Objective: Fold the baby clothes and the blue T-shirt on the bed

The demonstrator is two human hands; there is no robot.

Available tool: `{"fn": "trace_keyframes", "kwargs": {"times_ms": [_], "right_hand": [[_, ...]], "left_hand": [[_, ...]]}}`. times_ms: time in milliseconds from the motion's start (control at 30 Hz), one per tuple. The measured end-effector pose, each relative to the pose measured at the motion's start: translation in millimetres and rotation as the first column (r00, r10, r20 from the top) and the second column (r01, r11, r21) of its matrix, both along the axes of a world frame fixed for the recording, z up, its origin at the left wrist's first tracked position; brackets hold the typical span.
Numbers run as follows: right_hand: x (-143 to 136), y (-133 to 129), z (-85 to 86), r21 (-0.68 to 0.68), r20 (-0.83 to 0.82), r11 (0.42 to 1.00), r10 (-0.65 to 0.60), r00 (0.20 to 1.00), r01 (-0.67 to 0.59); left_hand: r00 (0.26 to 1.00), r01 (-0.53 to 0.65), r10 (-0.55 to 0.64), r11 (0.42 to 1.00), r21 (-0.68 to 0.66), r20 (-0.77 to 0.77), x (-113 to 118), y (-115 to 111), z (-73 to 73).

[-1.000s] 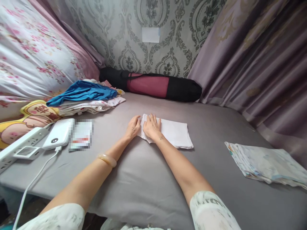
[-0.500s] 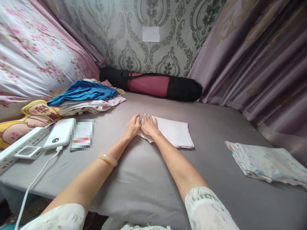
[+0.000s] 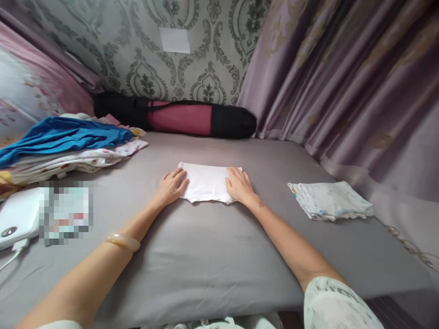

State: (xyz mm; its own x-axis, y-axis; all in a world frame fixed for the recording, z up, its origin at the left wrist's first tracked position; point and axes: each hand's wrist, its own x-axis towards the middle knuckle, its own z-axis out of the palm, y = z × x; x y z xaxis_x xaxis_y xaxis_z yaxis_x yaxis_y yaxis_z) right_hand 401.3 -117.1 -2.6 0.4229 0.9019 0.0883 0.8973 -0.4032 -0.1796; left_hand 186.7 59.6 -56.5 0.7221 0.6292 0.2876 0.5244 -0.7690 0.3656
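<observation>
A folded white garment (image 3: pixel 206 183) lies flat on the grey sheet (image 3: pixel 199 246) in front of me; its exact kind does not show. My left hand (image 3: pixel 173 185) rests at its left edge, fingers outstretched and touching the cloth. On the opposite edge lies my right hand (image 3: pixel 239 184), palm down with the fingers spread over the fabric. Neither hand grips anything. To the right sits a folded stack of pale patterned cloth (image 3: pixel 331 201), apart from my right hand.
Rumpled clothes (image 3: pixel 75 141) with a blue piece on top are heaped at the left. Nearer lie a white power bank (image 3: pixel 22 217) with a cable and a blurred-out packet (image 3: pixel 66 212). A black and maroon long bag (image 3: pixel 178 118) runs along the wall; curtains (image 3: pixel 329 77) hang at the right.
My right hand has moved from the garment's left part to its right edge. My left hand has opened from a closed pose. The view has turned right, and the garment looks smaller and squarer.
</observation>
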Motion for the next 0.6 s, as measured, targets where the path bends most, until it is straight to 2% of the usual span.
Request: {"fn": "trace_keyframes", "kwargs": {"times_ms": [167,267,367,600], "right_hand": [[50.2,-28.5,0.7,0.067,-0.05,0.966,-0.248,0.967,0.252],[70.9,-41.0,3.4,0.017,-0.079,0.932,-0.36,0.93,0.362],[78.1,-47.6,3.7,-0.066,-0.111,0.924,-0.381,0.918,0.376],[61.6,-34.8,-9.9,-0.07,-0.172,0.937,-0.349,0.921,0.342]], "left_hand": [[0.999,-0.043,0.044,0.996,-0.074,0.016,-0.3,10.8,3.9],[0.975,-0.224,0.223,0.971,-0.082,-0.013,-0.7,18.6,10.2],[0.931,-0.357,0.346,0.929,-0.098,-0.115,0.2,25.6,19.1],[0.9,-0.42,0.356,0.862,-0.285,-0.251,13.1,24.4,48.1]]}}
